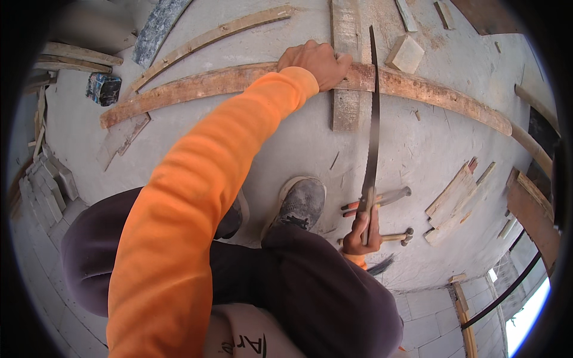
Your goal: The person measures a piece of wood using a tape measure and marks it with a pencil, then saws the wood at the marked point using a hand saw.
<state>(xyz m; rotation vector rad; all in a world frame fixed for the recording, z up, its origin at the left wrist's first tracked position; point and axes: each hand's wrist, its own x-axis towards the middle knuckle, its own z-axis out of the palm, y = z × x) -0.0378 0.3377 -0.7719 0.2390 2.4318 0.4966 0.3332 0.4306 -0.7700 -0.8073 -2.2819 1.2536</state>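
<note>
A long reddish-brown wooden plank (418, 87) lies across the floor in front of me, resting over a shorter crosswise board (346, 113). My left hand (316, 62) is closed over the plank, just left of where the saw crosses it. My right hand (364, 232) grips a handsaw (373, 137) at its handle, low and to the right. The dark blade points away from me, its toothed edge against or very close to the plank. Beside my right hand lie a hammer (394, 237) and a metal tool with red-orange grips (388, 197).
A curved wooden strip (215, 36) lies beyond the plank. Nearby are a square wood offcut (406, 55), several thin board pieces (456, 197) on the right, and a crumpled blue-black packet (103, 89) at left. Blocks (48, 188) stand far left. My shoe (301, 203) is below the plank.
</note>
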